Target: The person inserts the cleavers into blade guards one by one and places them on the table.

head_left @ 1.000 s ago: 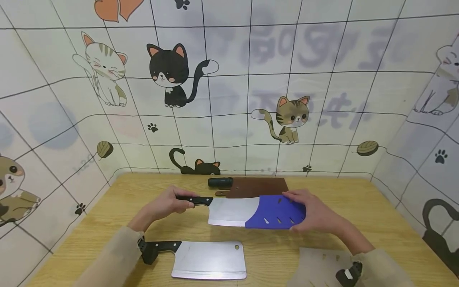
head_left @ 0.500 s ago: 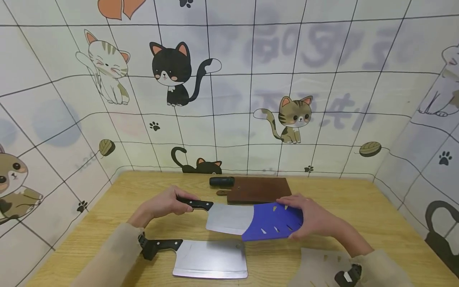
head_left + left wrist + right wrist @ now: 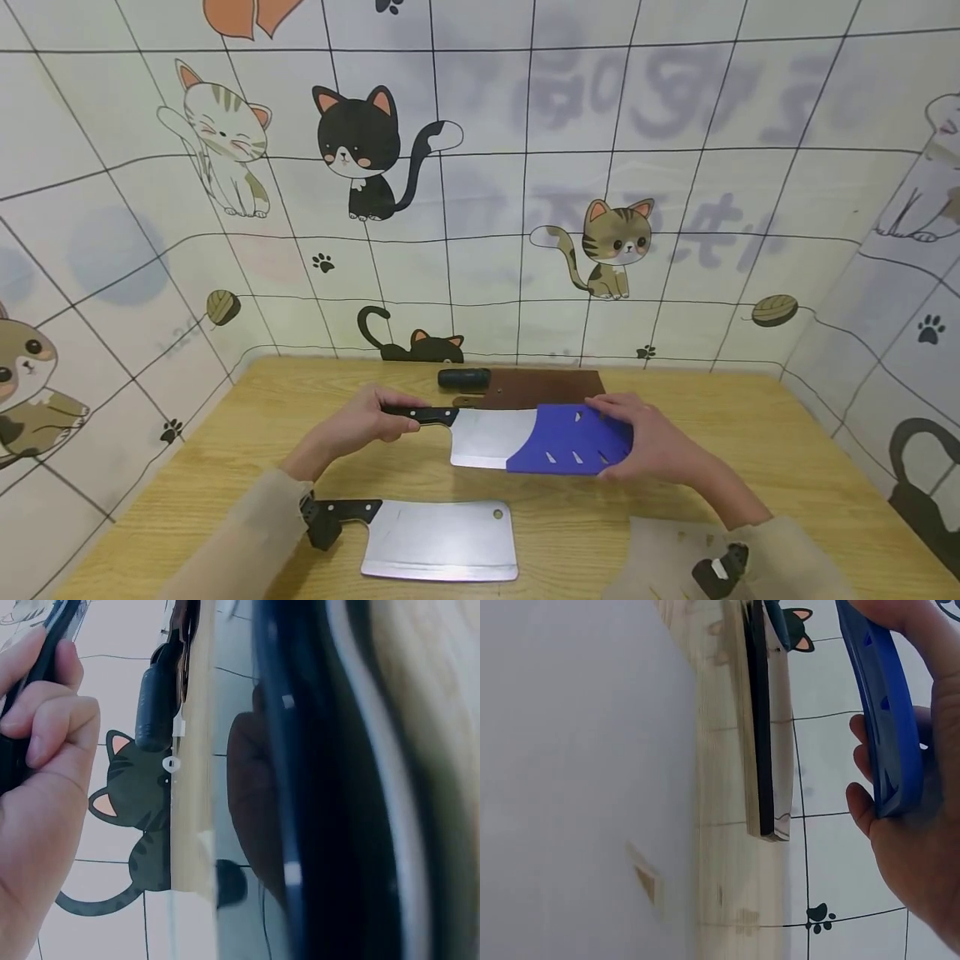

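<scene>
In the head view, my left hand grips the black handle of a cleaver, held level above the table. Much of its blade is inside a blue blade guard with small slots; the part near the handle shows bare. My right hand holds the guard at its far end, thumb on one edge and fingers on the other. The right wrist view shows the blue guard edge-on in that hand. A second cleaver with a hole in its blade lies just below, near my left wrist.
A pale translucent guard with slots lies under my right forearm. At the back, by the patterned wall covering, rest a brown board and a dark cylinder. The wooden table runs out to both sides.
The cleaver and guard dipped at the right half a second ago and are level again, raised a little. My left hand has moved right, and less bare blade shows outside the guard.
</scene>
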Tool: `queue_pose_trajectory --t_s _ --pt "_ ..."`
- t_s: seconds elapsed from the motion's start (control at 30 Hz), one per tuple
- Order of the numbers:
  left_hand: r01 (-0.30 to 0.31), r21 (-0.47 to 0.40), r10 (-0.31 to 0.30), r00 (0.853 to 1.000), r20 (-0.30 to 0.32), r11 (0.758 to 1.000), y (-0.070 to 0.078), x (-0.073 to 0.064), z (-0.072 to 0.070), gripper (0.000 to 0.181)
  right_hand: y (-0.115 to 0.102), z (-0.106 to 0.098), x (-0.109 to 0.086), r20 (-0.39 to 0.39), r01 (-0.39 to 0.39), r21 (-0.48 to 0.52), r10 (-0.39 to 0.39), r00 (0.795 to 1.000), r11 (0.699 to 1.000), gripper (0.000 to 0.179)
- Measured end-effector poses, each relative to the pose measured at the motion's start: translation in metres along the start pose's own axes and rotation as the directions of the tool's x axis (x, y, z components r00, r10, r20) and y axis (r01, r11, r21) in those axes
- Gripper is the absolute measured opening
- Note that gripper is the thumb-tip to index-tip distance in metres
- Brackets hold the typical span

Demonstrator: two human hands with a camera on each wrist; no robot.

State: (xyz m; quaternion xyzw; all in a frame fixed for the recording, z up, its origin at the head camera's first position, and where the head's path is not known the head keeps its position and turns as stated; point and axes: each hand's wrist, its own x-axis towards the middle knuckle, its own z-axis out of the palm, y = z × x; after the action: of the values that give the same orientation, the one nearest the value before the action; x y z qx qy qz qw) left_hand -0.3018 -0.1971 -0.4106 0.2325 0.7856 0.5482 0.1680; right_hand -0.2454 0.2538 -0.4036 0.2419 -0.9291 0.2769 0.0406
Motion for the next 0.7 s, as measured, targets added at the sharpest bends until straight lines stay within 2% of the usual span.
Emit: queue_pose_trajectory --t_s 0.33,0.53,0.7 --pt "0.017 -0.012 -0.016 0.998 0.056 1.000 0.004 0.003 0.008 0.037 -0.004 0.006 0.002 0.056 0.094 0.017 -0.095 0.994 0.995 0.098" --pt "0.011 -0.037 -0.010 0.999 0.045 0.999 0.006 0.010 0.017 0.036 -0.008 0.008 0.006 0.048 0.032 0.009 -0.033 0.998 0.999 0.099" --pt "-0.012 -0.075 0.013 1.000 0.005 0.997 0.008 0.013 0.025 0.034 -0.008 0.007 0.009 0.021 0.013 0.021 -0.013 1.000 1.000 0.101"
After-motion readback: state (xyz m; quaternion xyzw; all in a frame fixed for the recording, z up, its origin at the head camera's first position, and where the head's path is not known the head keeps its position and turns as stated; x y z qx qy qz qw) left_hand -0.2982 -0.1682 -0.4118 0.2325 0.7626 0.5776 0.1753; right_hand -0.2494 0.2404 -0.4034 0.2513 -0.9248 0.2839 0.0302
